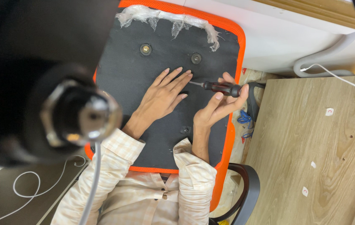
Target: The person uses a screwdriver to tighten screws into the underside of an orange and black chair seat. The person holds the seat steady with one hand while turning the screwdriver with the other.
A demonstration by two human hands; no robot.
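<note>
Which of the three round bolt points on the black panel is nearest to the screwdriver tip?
The upper right one, just above the screwdriver tip; the other two sit farther off.

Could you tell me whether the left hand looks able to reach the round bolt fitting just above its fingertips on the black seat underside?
Probably yes: the left hand lies flat near the bolt fitting, with only bare black fabric between them.

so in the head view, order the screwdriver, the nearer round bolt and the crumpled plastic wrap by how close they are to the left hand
1. Screwdriver: its tip lies right at the fingertips of the left hand, and the right hand holds it.
2. Round bolt: just beyond the fingertips on the black seat underside.
3. Plastic wrap: along the far orange edge.
</note>
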